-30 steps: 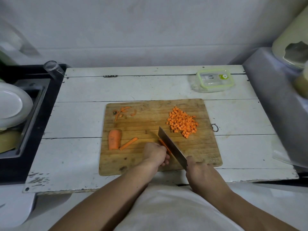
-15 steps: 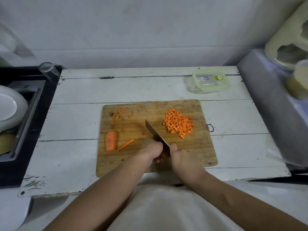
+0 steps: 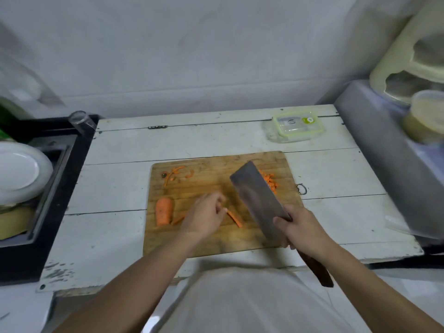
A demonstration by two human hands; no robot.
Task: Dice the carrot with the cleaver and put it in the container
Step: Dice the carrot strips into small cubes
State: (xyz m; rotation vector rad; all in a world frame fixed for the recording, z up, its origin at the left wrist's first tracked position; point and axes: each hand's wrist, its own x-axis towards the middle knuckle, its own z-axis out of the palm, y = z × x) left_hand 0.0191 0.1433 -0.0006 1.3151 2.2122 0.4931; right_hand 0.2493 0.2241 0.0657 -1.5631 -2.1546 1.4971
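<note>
Carrot stub (image 3: 164,211) is seen lying on the left side of the cutting board (image 3: 206,243), uncut end rounded, with a thin carrot strip (image 3: 177,221) just beside it, partly hidden by the left hand (image 3: 206,216); a second carrot stick (image 3: 235,218) lies near board centre, just right of that hand. Diced carrot pile (image 3: 271,181) is located on the board's right rear area, mostly covered by the cleaver (image 3: 259,200). The cleaver is held raised and tilted, flat of blade facing the camera, dark handle gripped by the right hand (image 3: 300,228) with fingers wrapped round where blade meets handle, handle end projecting back towards the person. Left hand is held over the board with fingers loosely curled and blurred; whether anything is pinched cannot be told, contact with the stick cannot be told either. Peel scraps (image 3: 174,174) are seen at the board's left rear corner. Container (image 3: 296,126), clear with green-rimmed lid on, is placed at the right rear of the white plank table (image 3: 115,227), well apart from the board. White plate (image 3: 20,171) is stacked in the dark sink area at left; a clear glass (image 3: 80,118) is noted at the table's left rear corner; a grey metal surface with cream tubs is at right
</note>
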